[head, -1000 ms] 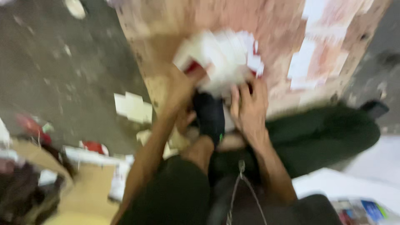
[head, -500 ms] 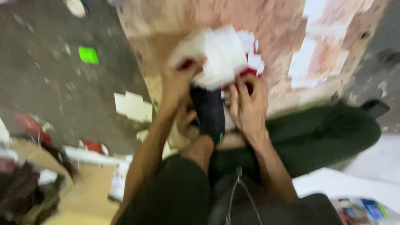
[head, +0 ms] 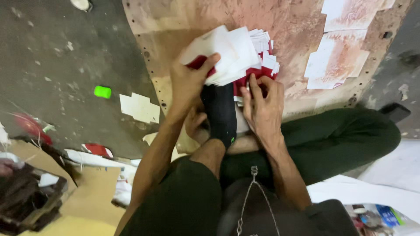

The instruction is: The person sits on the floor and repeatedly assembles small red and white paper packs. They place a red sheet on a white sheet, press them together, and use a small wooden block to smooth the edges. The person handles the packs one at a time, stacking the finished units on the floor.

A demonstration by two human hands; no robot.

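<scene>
Sitting cross-legged on the floor (head: 65, 57), the person works over a worn wooden board (head: 302, 26) that fills the twelve o'clock part of the view. The left hand (head: 189, 83) has its fingers closed around a fanned stack of red and white paper cards (head: 234, 52), thumb pressed on top of it. The right hand (head: 261, 102), just at four o'clock of the stack, has its fingers curled loosely onto the stack's lower edge; how firmly it grips cannot be told. A foot in a black sock (head: 220, 111) lies between both hands. White paper sheets (head: 337, 57) lie on the board at two o'clock. A green scrap (head: 102, 91) and white paper pieces (head: 140, 107) lie on the floor at nine o'clock.
</scene>
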